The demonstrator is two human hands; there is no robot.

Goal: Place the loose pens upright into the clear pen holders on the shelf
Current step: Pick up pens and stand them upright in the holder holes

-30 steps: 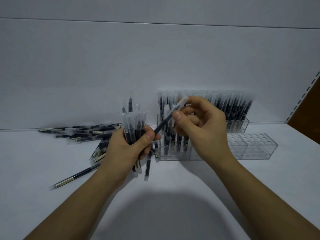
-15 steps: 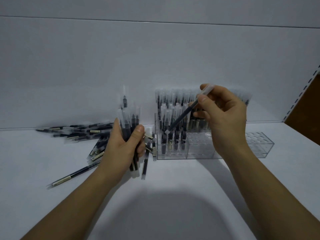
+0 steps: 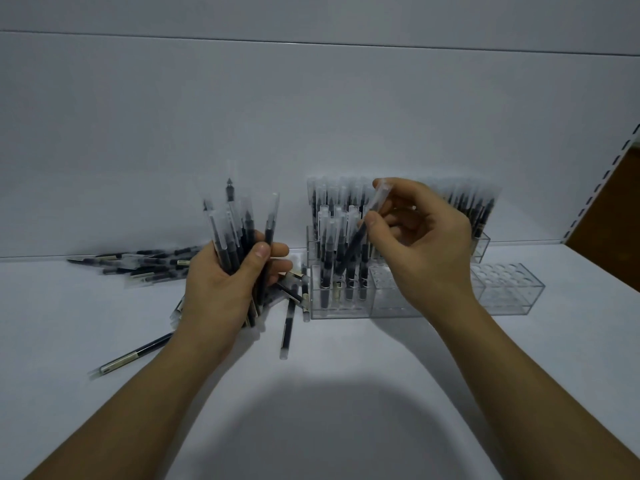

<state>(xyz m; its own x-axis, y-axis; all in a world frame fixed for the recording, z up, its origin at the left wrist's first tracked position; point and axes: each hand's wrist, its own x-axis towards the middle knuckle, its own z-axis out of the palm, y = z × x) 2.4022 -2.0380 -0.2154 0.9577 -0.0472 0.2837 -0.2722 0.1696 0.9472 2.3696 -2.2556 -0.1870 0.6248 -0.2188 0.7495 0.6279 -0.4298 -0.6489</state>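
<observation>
Bare shelf (image 3: pixel 346 393) lies open toward me at 6 o'clock; the back wall closes 12 o'clock and a slotted upright (image 3: pixel 602 174) bounds 2 o'clock. My right hand (image 3: pixel 426 244) pinches one pen (image 3: pixel 353 251) between thumb and fingers (image 3: pixel 372 221), tilted, with the clear cap toward 1 o'clock and the dark end down among the upright pens at the left end of the front holder (image 3: pixel 391 299). I cannot tell whether it sits in a hole. My left hand (image 3: pixel 221 285) is curled round a bundle (image 3: pixel 239 223) of pens, caps up. The holder's right section (image 3: pixel 509 289) shows bare holes. The full rear holder (image 3: pixel 483 247) is partly hidden by my right hand. Loose pens (image 3: pixel 145 263) lie blurred at 9 o'clock, some under my left hand.
</observation>
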